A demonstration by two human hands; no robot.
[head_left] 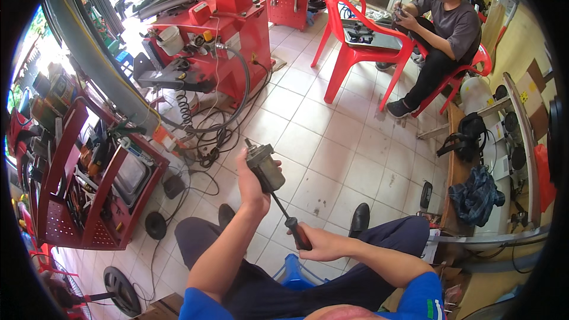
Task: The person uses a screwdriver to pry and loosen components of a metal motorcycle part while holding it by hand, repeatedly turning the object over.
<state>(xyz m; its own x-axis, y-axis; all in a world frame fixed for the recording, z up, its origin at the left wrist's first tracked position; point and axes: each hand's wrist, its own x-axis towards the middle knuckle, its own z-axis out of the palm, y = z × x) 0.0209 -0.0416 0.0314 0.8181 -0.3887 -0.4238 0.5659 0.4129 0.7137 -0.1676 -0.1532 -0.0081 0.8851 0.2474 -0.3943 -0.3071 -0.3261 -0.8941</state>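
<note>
My left hand [251,185] is closed around a small metal motor [272,176] with a round, dull grey body and a short shaft sticking up from its top end. In my right hand [323,243] is a screwdriver [297,232] with a dark and red handle, gripped near the handle's end. Its long dark blade slants up and left to the motor's lower side. The tip meets the motor beside my left palm, and I cannot tell exactly what it touches. Both hands are above the tiled floor, in front of my knees.
A red tool cart [109,225] full of tools stands at the left. Behind it is a red machine [231,47] with hoses and cables [219,136] on the floor. A person [453,29] sits far right by a red chair [379,53] holding a tray. A blue stool [293,272] is below me.
</note>
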